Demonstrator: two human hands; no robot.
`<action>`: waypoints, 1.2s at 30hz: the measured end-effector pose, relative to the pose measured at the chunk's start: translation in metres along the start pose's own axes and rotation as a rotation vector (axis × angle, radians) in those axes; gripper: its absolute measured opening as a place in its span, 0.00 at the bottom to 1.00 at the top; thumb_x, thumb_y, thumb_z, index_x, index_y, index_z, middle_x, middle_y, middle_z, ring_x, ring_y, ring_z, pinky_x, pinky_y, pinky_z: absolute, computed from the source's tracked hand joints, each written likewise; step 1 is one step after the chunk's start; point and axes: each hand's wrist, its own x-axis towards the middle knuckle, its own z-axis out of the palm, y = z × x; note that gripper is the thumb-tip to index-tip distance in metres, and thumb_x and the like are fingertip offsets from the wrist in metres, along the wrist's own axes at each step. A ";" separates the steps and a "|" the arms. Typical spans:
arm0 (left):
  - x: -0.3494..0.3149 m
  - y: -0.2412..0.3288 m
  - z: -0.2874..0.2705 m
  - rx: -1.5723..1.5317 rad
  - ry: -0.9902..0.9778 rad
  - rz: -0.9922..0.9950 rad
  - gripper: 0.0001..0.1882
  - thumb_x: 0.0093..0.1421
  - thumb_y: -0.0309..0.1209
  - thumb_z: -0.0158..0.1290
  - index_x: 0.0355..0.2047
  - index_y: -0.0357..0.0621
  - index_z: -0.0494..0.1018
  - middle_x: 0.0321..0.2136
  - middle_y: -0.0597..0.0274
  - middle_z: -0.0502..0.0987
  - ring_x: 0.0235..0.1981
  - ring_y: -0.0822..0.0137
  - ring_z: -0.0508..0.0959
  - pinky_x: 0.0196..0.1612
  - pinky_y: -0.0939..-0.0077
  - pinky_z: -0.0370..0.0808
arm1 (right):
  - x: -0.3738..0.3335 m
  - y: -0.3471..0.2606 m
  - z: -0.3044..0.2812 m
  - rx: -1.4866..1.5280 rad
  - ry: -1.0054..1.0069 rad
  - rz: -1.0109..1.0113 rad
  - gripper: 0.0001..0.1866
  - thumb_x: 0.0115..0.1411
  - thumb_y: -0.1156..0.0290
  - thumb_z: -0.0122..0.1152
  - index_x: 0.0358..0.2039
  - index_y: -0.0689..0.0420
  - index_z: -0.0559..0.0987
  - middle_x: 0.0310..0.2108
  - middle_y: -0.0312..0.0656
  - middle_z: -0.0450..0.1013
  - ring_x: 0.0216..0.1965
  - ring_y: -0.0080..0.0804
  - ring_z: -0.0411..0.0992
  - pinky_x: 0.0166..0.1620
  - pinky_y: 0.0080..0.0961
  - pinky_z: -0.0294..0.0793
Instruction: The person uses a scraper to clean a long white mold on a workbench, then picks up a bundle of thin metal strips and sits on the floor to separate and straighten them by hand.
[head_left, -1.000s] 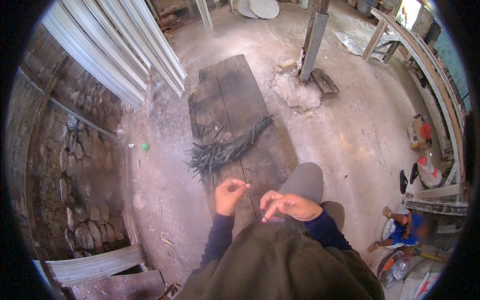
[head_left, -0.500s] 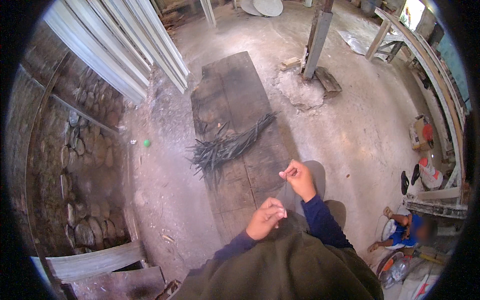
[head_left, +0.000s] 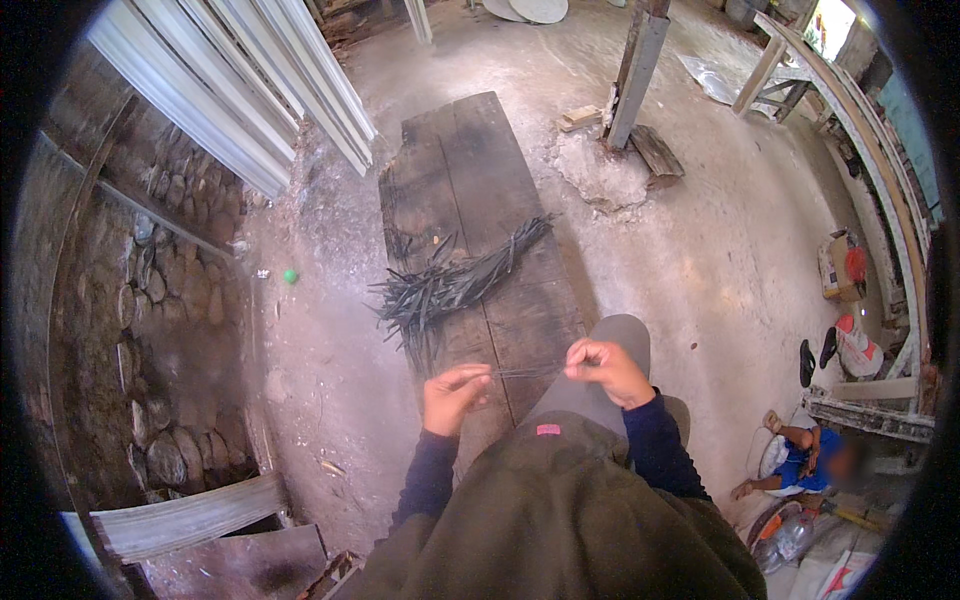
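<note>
A thin dark strip (head_left: pixel 525 373), too fine to make out well, stretches level between my two hands above the near part of a dark wooden bench (head_left: pixel 455 150). My left hand (head_left: pixel 453 400) pinches its left end between thumb and fingertips. At the other end, my right hand (head_left: pixel 612 373) is closed on it with thumb and forefinger. A heap of dark, narrow strips (head_left: pixel 450 285) lies across the middle of the bench, beyond my hands, and neither hand touches it.
Pale corrugated sheets (head_left: pixel 240 80) stand at the far left. A post (head_left: pixel 635 85) rises from the floor beyond the bench. A small green ball (head_left: pixel 290 276) lies left of it. At the right, a person in blue (head_left: pixel 800 460) sits near dark slippers (head_left: pixel 807 362) and a box (head_left: pixel 840 270).
My left hand has moved left and forward, away from my right hand. The strip, upright between them before, now runs sideways. My right hand has shifted slightly right and nearer.
</note>
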 end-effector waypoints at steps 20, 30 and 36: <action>-0.034 -0.006 0.059 0.141 -0.606 -0.032 0.05 0.52 0.29 0.49 0.27 0.41 0.72 0.32 0.66 0.67 0.33 0.77 0.68 0.23 0.91 0.66 | 0.021 -0.001 0.006 -0.366 0.477 0.107 0.05 0.44 0.76 0.59 0.21 0.58 0.71 0.19 0.32 0.67 0.21 0.17 0.61 0.26 0.14 0.61; -0.012 -0.027 0.027 -0.023 -0.484 0.019 0.05 0.52 0.29 0.49 0.28 0.42 0.71 0.37 0.65 0.67 0.30 0.80 0.68 0.22 0.88 0.66 | 0.010 0.039 -0.008 -0.185 0.352 0.071 0.07 0.45 0.74 0.59 0.26 0.62 0.77 0.25 0.38 0.72 0.29 0.21 0.68 0.34 0.17 0.64; 0.029 -0.067 -0.034 0.107 -0.082 -0.108 0.06 0.49 0.29 0.53 0.27 0.43 0.74 0.31 0.67 0.72 0.23 0.81 0.69 0.20 0.89 0.63 | -0.009 0.002 0.012 -0.417 -0.048 0.027 0.09 0.48 0.67 0.57 0.27 0.59 0.77 0.27 0.41 0.72 0.31 0.27 0.69 0.37 0.20 0.65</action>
